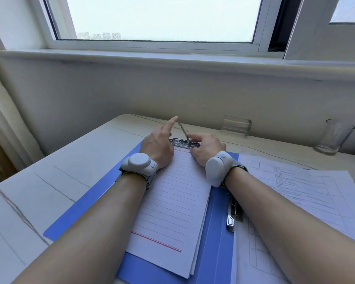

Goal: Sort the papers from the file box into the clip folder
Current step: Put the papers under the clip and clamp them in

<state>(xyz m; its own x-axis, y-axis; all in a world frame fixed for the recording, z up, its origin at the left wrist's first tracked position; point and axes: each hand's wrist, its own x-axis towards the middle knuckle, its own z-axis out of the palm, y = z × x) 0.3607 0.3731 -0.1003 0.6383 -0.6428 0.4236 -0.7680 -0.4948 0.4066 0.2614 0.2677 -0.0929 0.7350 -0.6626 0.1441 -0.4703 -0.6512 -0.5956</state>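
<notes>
An open blue clip folder (86,203) lies flat on the desk. A stack of red-lined papers (172,201) rests on its left half, its top edge at the metal clip (181,142). The clip's lever (182,129) stands raised and tilted. My left hand (158,146) rests on the top of the stack, its index finger stretched up and touching the lever's tip. My right hand (207,147) pinches the base of the lever at the clip. A second metal clip (232,214) lies along the folder's spine. No file box is in view.
Printed sheets with tables (295,191) cover the folder's right half and the desk on the right. A clear plastic holder (236,125) and a drinking glass (334,136) stand at the back by the wall. A curtain hangs at the left.
</notes>
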